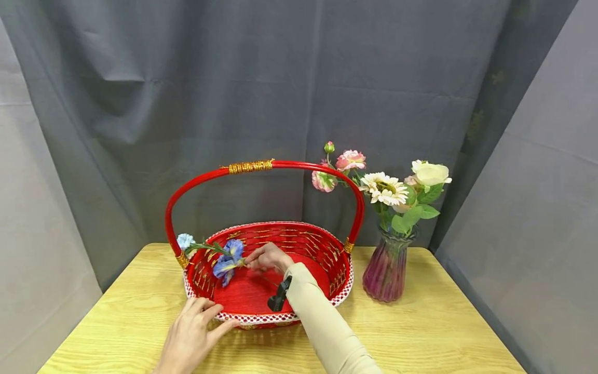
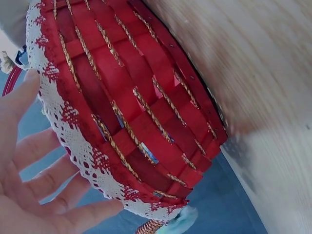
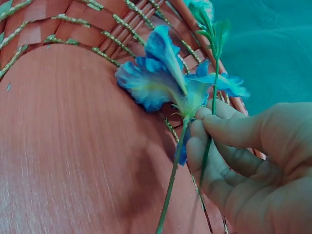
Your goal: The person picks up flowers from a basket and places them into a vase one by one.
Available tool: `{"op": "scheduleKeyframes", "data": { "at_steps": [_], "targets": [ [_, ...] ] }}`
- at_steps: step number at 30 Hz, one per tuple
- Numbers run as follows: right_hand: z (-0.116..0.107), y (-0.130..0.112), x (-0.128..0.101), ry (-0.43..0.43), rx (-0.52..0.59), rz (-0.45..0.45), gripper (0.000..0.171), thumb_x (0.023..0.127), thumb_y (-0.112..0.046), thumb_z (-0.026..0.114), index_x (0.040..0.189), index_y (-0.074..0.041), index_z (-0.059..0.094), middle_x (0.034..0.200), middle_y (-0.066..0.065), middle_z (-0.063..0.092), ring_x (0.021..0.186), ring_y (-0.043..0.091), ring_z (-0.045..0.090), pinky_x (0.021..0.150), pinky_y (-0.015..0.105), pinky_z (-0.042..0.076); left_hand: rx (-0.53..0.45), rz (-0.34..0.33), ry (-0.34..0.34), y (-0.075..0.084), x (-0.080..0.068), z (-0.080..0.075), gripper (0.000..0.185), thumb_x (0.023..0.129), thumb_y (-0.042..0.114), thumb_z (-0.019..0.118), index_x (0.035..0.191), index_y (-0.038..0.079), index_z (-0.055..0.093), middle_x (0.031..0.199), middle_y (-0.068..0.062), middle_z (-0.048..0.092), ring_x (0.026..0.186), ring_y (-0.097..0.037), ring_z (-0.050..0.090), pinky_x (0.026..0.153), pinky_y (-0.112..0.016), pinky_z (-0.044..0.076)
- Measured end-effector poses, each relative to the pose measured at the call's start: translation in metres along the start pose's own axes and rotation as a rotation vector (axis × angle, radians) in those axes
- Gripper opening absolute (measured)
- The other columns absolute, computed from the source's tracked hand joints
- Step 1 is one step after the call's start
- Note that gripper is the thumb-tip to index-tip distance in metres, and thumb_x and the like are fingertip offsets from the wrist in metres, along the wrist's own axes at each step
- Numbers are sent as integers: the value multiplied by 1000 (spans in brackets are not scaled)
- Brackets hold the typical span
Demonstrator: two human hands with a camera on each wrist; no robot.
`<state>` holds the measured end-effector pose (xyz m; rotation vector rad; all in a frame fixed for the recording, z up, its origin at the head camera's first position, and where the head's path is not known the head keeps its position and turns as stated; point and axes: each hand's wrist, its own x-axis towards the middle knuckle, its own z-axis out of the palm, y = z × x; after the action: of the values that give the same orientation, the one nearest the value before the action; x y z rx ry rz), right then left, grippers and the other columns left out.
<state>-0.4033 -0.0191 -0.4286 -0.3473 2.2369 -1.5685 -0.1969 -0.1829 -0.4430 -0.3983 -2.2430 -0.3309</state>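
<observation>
A red woven basket (image 1: 289, 306) with a white lace rim and a tall arched handle stands on the table. My left hand (image 1: 189, 332) holds its near left rim, fingers over the lace edge and thumb along the outside. Inside the basket my right hand (image 1: 270, 257) pinches the thin green stem of a light blue flower (image 1: 185, 241), whose head lies over the left rim by the handle's foot. A blue iris (image 3: 161, 78) with a yellow throat sits right beside those fingertips, its own stem (image 3: 170, 185) running down next to the pinched one.
Right of the basket, a ribbed purple glass vase (image 1: 386, 267) holds a white daisy-like flower (image 1: 384, 189), a cream rose (image 1: 430, 174) and pink blooms (image 1: 350, 160) leaning toward the handle (image 1: 359, 208). Grey curtains (image 1: 224, 104) hang behind the wooden table (image 1: 126, 311).
</observation>
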Motion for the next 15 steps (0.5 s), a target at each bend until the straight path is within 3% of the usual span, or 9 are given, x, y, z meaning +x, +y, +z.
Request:
{"op": "scheduleKeyframes", "data": {
  "at_steps": [3, 8, 15],
  "targets": [
    [-1, -2, 0, -8, 49, 4, 17, 85, 8, 67, 100, 8, 73, 99, 26, 72, 61, 14, 60, 70, 36, 59, 17, 2, -19, 0, 1, 0, 39, 63, 46, 87, 83, 15, 76, 85, 3, 62, 83, -14, 55, 65, -32, 52],
    [-6, -7, -3, 7, 89, -5, 19, 85, 8, 66, 104, 9, 71, 100, 26, 72, 65, 18, 64, 85, 48, 57, 29, 15, -28, -1, 2, 1, 39, 64, 46, 86, 84, 14, 76, 85, 2, 62, 83, -16, 55, 66, -33, 52],
    [-19, -19, -10, 55, 156, -50, 22, 88, 3, 66, 110, 7, 70, 96, 14, 72, 80, 26, 72, 75, 36, 60, 17, 23, -9, -1, 0, 1, 40, 62, 44, 87, 85, 12, 77, 86, 1, 63, 83, -16, 56, 64, -33, 53]
  ]
}}
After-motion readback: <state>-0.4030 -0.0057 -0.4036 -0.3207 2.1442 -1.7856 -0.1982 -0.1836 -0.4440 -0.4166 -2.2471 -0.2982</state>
